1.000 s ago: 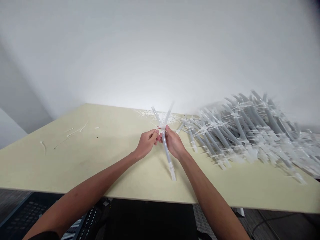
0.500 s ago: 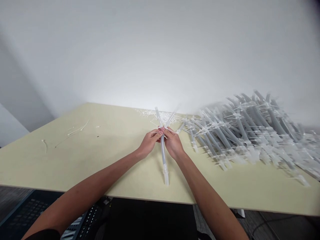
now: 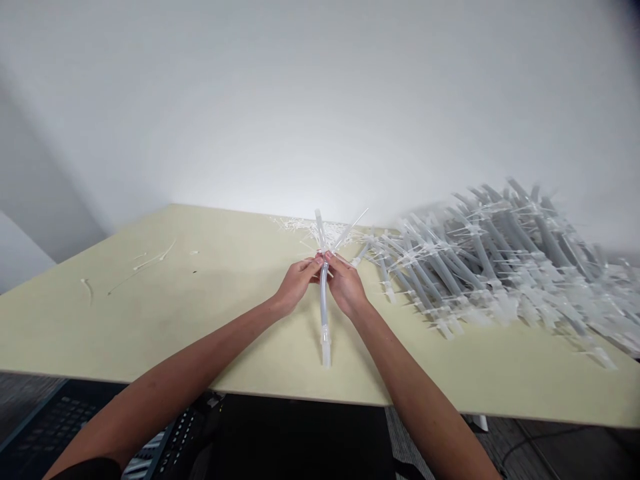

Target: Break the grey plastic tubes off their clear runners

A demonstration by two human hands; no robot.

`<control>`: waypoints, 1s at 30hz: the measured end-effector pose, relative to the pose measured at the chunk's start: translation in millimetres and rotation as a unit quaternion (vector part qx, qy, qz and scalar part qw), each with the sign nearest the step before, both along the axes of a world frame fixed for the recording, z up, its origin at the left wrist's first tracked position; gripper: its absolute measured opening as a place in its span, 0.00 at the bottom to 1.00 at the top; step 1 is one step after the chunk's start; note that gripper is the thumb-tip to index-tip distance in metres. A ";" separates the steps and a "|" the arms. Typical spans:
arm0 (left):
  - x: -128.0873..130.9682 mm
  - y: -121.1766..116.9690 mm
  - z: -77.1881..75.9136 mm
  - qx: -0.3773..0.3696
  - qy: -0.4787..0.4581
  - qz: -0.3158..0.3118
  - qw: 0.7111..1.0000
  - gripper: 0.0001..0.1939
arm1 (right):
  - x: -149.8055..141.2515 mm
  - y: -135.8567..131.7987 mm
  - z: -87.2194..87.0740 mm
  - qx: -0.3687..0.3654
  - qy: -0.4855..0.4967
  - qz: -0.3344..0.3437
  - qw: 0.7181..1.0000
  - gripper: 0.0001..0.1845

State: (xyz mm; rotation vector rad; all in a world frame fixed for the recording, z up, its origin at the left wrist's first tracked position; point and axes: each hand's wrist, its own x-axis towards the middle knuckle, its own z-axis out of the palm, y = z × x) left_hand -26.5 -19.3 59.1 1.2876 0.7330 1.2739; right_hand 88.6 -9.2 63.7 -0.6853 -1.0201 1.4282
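1. The left hand [image 3: 297,283] is closed, its fingertips pinching the joint of a clear plastic tube [image 3: 324,300] from the left.
2. The right hand [image 3: 345,287] grasps the same joint from the right, its fingertips meeting those of the left hand.
3. The tube is over the middle of the table [image 3: 150,320]. Its lower length runs toward the person and ends in a white fitting [image 3: 326,353], while two thinner arms rise from the joint, away from the person. I cannot tell whether it touches the tabletop.
4. Near the right hand, a large heap of grey tubes with white ties [image 3: 490,260] covers the table's right side.
5. Directly behind the hands, a pile of white plastic scraps [image 3: 320,230] lies by the far edge.
6. Loose white strips [image 3: 155,260] lie on the left, well apart from the hands.
7. Below the near edge, a dark keyboard [image 3: 50,417] shows.
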 end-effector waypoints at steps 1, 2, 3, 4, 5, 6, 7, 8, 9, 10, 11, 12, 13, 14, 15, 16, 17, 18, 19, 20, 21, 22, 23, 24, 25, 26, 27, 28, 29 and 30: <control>-1.7 0.9 0.1 -0.006 0.006 0.011 1.000 0.19 | 0.6 -0.8 0.7 0.010 -0.008 0.000 1.000 0.11; -3.5 2.2 -0.2 -0.009 0.012 0.029 0.999 0.19 | 1.3 -1.4 1.2 0.017 -0.014 -0.003 1.000 0.12; -5.5 3.9 -0.8 -0.010 0.022 0.051 0.998 0.19 | 2.1 -1.6 1.6 0.022 -0.020 -0.007 1.000 0.12; -7.5 5.8 -1.6 -0.008 0.036 0.073 0.997 0.19 | 3.0 -1.6 1.7 0.022 -0.025 -0.013 0.999 0.13; -9.3 7.7 -2.5 -0.006 0.054 0.093 0.994 0.18 | 3.9 -1.2 1.6 0.020 -0.031 -0.020 0.999 0.13; -10.7 9.2 -3.4 -0.005 0.075 0.108 0.991 0.17 | 4.7 -0.6 1.4 0.017 -0.038 -0.028 0.999 0.13; -11.8 10.2 -4.0 -0.001 0.096 0.118 0.988 0.17 | 5.3 0.1 1.0 0.013 -0.045 -0.035 0.998 0.14; -12.3 10.4 -4.2 0.006 0.118 0.127 0.985 0.17 | 5.6 0.8 0.6 0.011 -0.052 -0.041 0.998 0.15; -12.5 9.8 -4.0 0.016 0.140 0.139 0.980 0.17 | 5.6 1.4 0.2 0.011 -0.057 -0.048 0.997 0.15; -12.3 8.6 -3.4 0.030 0.161 0.153 0.975 0.17 | 5.2 1.7 0.0 0.012 -0.059 -0.055 0.997 0.15; -12.1 7.0 -2.5 0.044 0.179 0.167 0.969 0.17 | 4.6 1.6 0.0 0.012 -0.059 -0.061 0.996 0.16; -12.0 5.4 -1.6 0.056 0.193 0.178 0.963 0.17 | 3.9 1.2 0.2 0.011 -0.057 -0.065 0.996 0.17; -12.1 4.0 -0.9 0.064 0.201 0.183 0.960 0.17 | 3.2 0.4 0.6 0.009 -0.053 -0.065 0.996 0.17; -12.6 3.3 -0.4 0.067 0.202 0.184 0.960 0.17 | 2.6 -0.7 1.1 0.007 -0.048 -0.060 0.997 0.18; -13.6 3.3 -0.2 0.066 0.197 0.179 0.962 0.17 | 2.4 -1.8 1.7 0.004 -0.045 -0.050 0.998 0.19; -14.9 4.1 -0.5 0.058 0.191 0.171 0.965 0.18 | 2.7 -2.7 2.3 0.001 -0.044 -0.038 0.998 0.19; -16.6 5.7 -1.0 0.043 0.187 0.167 0.967 0.19 | 3.4 -3.4 2.8 -0.004 -0.046 -0.024 0.999 0.19; -18.3 7.8 -1.6 0.024 0.185 0.171 0.967 0.20 | 4.6 -3.8 3.2 -0.008 -0.049 -0.009 0.999 0.19; -19.9 10.1 -2.2 0.006 0.183 0.182 0.966 0.20 | 6.0 -3.8 3.5 -0.011 -0.053 0.006 0.998 0.19; -21.3 12.3 -2.4 -0.005 0.180 0.193 0.964 0.20 | 7.6 -3.4 3.8 -0.014 -0.059 0.019 0.998 0.19; -22.3 14.2 -2.3 -0.007 0.175 0.200 0.964 0.20 | 9.1 -2.9 4.0 -0.015 -0.065 0.028 0.997 0.19; -22.8 15.5 -1.8 -0.003 0.168 0.194 0.967 0.20 | 10.5 -2.5 4.3 -0.013 -0.071 0.034 0.997 0.19; -22.9 16.1 -0.8 0.005 0.161 0.171 0.972 0.20 | 11.6 -2.2 4.8 -0.009 -0.079 0.038 0.996 0.19; -22.7 16.1 0.4 0.012 0.155 0.138 0.978 0.20 | 12.3 -2.2 5.4 -0.005 -0.087 0.041 0.995 0.18; -22.4 15.5 1.8 0.017 0.151 0.106 0.983 0.20 | 12.8 -2.6 6.2 -0.002 -0.096 0.046 0.994 0.17; -22.0 14.5 3.2 0.018 0.150 0.083 0.985 0.19 | 13.0 -3.3 7.1 0.001 -0.105 0.050 0.993 0.16; -21.7 13.4 4.6 0.021 0.149 0.074 0.986 0.18 | 13.1 -4.2 7.9 0.003 -0.112 0.054 0.992 0.16; -21.6 12.2 5.8 0.028 0.147 0.075 0.986 0.18 | 13.1 -5.0 8.7 0.004 -0.122 0.055 0.991 0.15; -21.6 11.3 6.7 0.038 0.144 0.083 0.985 0.17 | 13.2 -5.8 9.2 0.004 -0.133 0.052 0.990 0.15; -21.8 10.7 7.5 0.048 0.142 0.091 0.985 0.16 | 13.3 -6.3 9.5 0.004 -0.147 0.046 0.988 0.15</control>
